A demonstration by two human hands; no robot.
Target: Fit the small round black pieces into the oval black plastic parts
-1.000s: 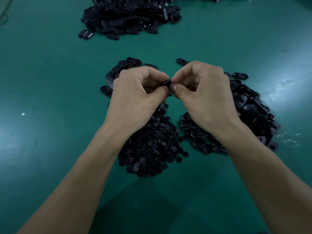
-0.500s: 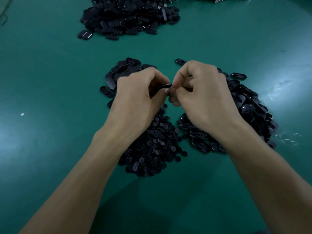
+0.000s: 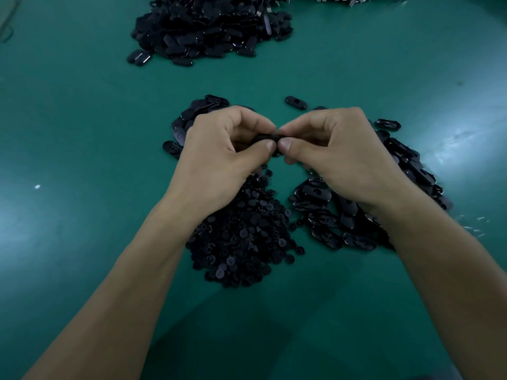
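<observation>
**Pinched at both ends, centre frame**

Just above centre of the frame: one black oval part [image 3: 267,138], gripped between thumb and curled fingers of the left hand [image 3: 216,157] on its left end and of the right hand [image 3: 337,157] on its right end. Thumb tips almost touching below it. Mostly hidden by the fingers, so cannot tell whether a round piece sits in it.

Below the left hand, lower centre: a heap of small round pieces [image 3: 244,237] on the green table [image 3: 82,119]. Under and right of the right hand: a heap of oval parts [image 3: 329,229], spreading toward the right edge. Behind the left hand, partly covered by it: a smaller cluster of ovals [image 3: 192,111]. Lying alone just above the hands: a loose oval [image 3: 295,102]. Along the top edge, left of centre: a large far heap [image 3: 208,26] of black parts.
</observation>
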